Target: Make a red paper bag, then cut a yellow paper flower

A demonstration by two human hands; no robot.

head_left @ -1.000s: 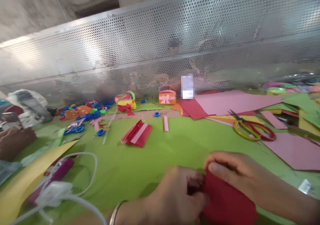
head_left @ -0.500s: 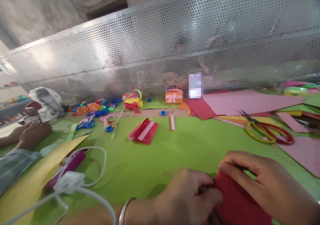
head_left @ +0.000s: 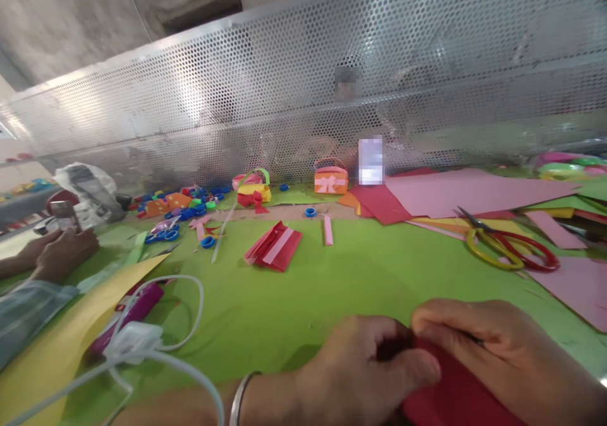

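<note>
A sheet of red paper (head_left: 458,385) is held low over the green table at the bottom of the head view, its lower part cut off by the frame. My left hand (head_left: 365,369) grips its left edge, thumb lying on top. At its upper corner, my right hand (head_left: 497,350) pinches the paper between thumb and curled fingers. Both hands are close together. Ahead of them lies a folded red paper piece (head_left: 284,249) with a pink strip across it. Beside that is a small pink paper strip (head_left: 328,230).
Scissors (head_left: 509,249) with red and yellow handles lie right, near pink paper (head_left: 474,192). Small paper bags (head_left: 331,181) and a lit phone (head_left: 371,160) stand at the back. Left are a white charger (head_left: 135,340) with cables and another person's hands (head_left: 61,252).
My left thumb has slid right across the red paper. My right hand has lowered slightly and its fingers have closed in at the corner.
</note>
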